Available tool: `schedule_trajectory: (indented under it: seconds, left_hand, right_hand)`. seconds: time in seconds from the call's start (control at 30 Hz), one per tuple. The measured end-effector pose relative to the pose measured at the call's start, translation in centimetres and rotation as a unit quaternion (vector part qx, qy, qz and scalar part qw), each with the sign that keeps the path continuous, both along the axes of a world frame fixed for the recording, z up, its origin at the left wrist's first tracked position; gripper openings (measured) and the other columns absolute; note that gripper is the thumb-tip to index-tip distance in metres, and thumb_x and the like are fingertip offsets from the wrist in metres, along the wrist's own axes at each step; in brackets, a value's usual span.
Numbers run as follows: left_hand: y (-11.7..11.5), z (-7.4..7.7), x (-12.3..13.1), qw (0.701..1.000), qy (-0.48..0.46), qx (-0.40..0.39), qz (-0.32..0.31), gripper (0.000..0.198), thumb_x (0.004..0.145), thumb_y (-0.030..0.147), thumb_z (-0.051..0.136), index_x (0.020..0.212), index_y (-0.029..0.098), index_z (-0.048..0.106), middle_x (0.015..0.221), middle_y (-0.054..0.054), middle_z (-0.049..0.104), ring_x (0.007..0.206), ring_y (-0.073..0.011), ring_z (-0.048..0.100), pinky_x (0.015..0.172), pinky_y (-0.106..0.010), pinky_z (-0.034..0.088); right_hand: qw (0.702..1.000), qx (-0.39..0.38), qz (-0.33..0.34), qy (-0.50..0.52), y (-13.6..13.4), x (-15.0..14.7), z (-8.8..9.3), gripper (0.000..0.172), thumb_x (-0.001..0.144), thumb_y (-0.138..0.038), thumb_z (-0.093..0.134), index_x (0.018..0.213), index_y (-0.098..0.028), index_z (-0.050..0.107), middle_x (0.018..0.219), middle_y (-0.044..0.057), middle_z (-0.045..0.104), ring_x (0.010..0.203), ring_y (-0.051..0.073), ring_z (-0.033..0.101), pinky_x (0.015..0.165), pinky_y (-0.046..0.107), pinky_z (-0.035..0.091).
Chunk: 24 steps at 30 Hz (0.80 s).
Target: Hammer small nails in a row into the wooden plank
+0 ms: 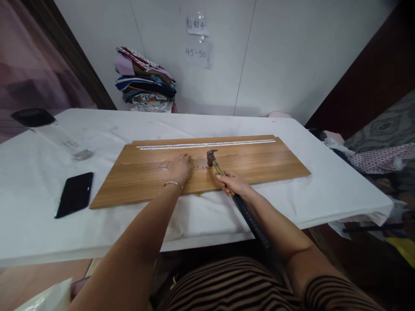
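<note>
A wood-grain board (pixel 145 185) lies in front of me with a row of small nails (pixel 198 167) along its middle. My right hand (pixel 234 183) is wrapped round the handle of a claw hammer (pixel 210 159), whose rusty head is over the right part of that row. Whether the head touches a nail, I cannot tell. My left hand (pixel 180 168), with a bracelet at its wrist, rests on the board left of the row. Its fingers point forward, partly hidden, and appear apart. Several loose nails (pixel 164 165) lie just left of it.
Two white marked strips (pixel 207 145) run along the board's far edge. On the white-covered table (pixel 129 231), a black phone (pixel 74 194) lies left of the board, near a clear container (pixel 61 136) with a dark end. Folded cloth (pixel 145 82) is stacked against the wall.
</note>
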<state>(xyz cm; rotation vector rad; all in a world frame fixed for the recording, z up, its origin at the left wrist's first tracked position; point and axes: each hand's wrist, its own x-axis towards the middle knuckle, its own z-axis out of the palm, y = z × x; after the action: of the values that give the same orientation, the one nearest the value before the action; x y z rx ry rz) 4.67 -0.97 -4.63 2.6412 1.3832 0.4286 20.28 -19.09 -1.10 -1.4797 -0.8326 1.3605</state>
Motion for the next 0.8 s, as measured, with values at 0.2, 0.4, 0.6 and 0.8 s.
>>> schedule_trajectory:
  seconds: [0.2, 0.4, 0.6, 0.8]
  left_hand:
    - [-0.09, 0.16, -0.05, 1.000, -0.009, -0.010, 0.005, 0.042, 0.090, 0.012, 0.043, 0.121, 0.013, 0.072, 0.139, -0.018, 0.066, 0.130, -0.0303, 0.060, 0.113, -0.044, 0.046]
    - [-0.15, 0.15, -0.03, 1.000, -0.007, -0.008, -0.002, 0.042, 0.089, 0.010, 0.042, 0.120, 0.012, 0.071, 0.139, -0.019, 0.065, 0.130, -0.0304, 0.059, 0.113, -0.044, 0.045]
    - [-0.35, 0.43, -0.06, 1.000, -0.003, -0.012, 0.001, 0.042, 0.090, 0.013, 0.043, 0.122, 0.012, 0.070, 0.140, -0.019, 0.065, 0.131, -0.0298, 0.059, 0.112, -0.042, 0.046]
    - [-0.31, 0.27, 0.00, 1.000, -0.011, -0.015, 0.002, 0.042, 0.089, 0.010, 0.042, 0.120, 0.013, 0.071, 0.137, -0.018, 0.066, 0.129, -0.0293, 0.060, 0.111, -0.042, 0.046]
  right_hand:
    - [1.000, 0.001, -0.016, 0.008, 0.08, 0.03, 0.02, 0.042, 0.072, -0.051, 0.076, 0.074, -0.023, 0.044, 0.055, -0.009, 0.046, 0.039, 0.005, 0.037, 0.034, 0.017, 0.028]
    - [1.000, 0.002, -0.012, 0.011, 0.14, 0.05, -0.04, 0.043, 0.071, -0.052, 0.076, 0.074, -0.023, 0.045, 0.056, -0.009, 0.045, 0.039, 0.005, 0.038, 0.033, 0.018, 0.027]
    - [1.000, 0.001, -0.008, 0.011, 0.24, -0.05, -0.02, 0.041, 0.074, -0.051, 0.075, 0.076, -0.023, 0.046, 0.056, -0.010, 0.045, 0.039, 0.005, 0.037, 0.034, 0.018, 0.027]
    - [1.000, -0.001, -0.005, 0.000, 0.04, -0.11, 0.25, 0.039, 0.075, -0.050, 0.073, 0.074, -0.024, 0.044, 0.054, -0.010, 0.044, 0.038, 0.005, 0.037, 0.034, 0.018, 0.028]
